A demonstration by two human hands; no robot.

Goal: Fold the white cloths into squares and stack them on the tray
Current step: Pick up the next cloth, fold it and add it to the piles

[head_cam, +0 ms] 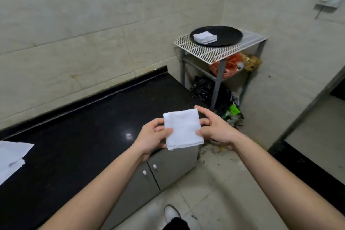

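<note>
Both hands, left hand (153, 136) and right hand (216, 130), pinch a folded cloth (182, 129); black tray (231, 32) holds a folded stack (205, 37).

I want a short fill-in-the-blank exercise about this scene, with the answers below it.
1. The left hand and right hand hold one folded white ____ between them.
2. The stack of folded cloths lies on a round ____ tray.
3. Unfolded cloths lie on the counter at the view's ____ edge.
Missing words: cloth; black; left.
</note>
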